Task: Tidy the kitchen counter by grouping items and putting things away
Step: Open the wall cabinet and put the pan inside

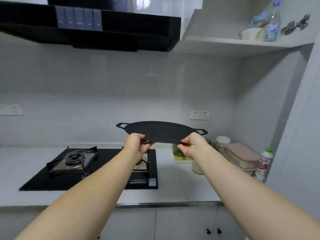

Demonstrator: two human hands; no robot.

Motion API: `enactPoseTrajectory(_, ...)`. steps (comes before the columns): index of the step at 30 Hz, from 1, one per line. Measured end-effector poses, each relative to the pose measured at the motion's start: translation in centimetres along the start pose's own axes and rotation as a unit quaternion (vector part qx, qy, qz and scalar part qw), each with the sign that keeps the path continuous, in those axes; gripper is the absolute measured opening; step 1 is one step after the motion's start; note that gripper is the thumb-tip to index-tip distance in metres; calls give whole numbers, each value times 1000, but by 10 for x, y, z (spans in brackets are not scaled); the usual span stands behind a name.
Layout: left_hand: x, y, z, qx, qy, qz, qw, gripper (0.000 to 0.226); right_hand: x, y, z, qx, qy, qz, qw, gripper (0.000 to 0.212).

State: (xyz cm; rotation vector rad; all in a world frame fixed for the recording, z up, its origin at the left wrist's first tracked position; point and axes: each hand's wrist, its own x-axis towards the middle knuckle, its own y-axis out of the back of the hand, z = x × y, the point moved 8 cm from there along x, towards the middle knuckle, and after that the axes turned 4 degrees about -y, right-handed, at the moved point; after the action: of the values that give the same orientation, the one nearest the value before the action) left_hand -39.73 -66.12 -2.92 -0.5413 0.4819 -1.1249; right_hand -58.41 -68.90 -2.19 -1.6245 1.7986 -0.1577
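Pale grey stone makes up the counter (173,191), which runs the whole width under a tiled wall. A black range hood (121,32) hangs over its left half. Below it a black glass hob (107,163) is set into the counter, its left burner (74,157) in plain view and the right one mostly hidden behind the left forearm. A white shelf (225,44) in the upper right carries a clear bottle, a bowl and a few blurred things. The flat black pan (161,131) is held in the air over the back of the counter, above the hob's right edge and the strip of counter beside it. Its long axis runs left to right, from one loop handle (122,125) to the other (201,131), with the right end slightly lower and the broad face tipped toward the camera. Behind and below it, in the counter's back right corner, stand a pink-lidded box (240,153), a white bottle with a green cap (264,163), a round white tin (223,141), a jar (197,168) and a yellow tray (181,159), partly covered by the right arm. The left hand (136,144) pinches the pan's near rim between thumb and curled fingers, left of centre. The right hand (194,144) pinches the same rim further right. Two wall sockets (199,114) sit just above the pan's right handle.
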Motion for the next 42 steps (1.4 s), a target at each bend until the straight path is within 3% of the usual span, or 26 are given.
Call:
enactPoseTrajectory(7, 19, 105, 53, -19, -3, 71, 997, 36, 13, -82, 88, -25, -57, -21, 998, 36)
enactPoseTrajectory(28, 66, 503, 288, -13, -55, 277, 959, 42, 8, -416, 416, -123, -202, -134, 962, 35)
enactPoseTrajectory(35, 110, 619, 339, 6, -58, 344, 937, 42, 60, -500, 498, -147, -231, -171, 947, 44)
enactPoseTrajectory(42, 175, 687, 388, 39, -69, 396, 915, 38, 114, -588, 564, -177, -264, -170, 933, 47)
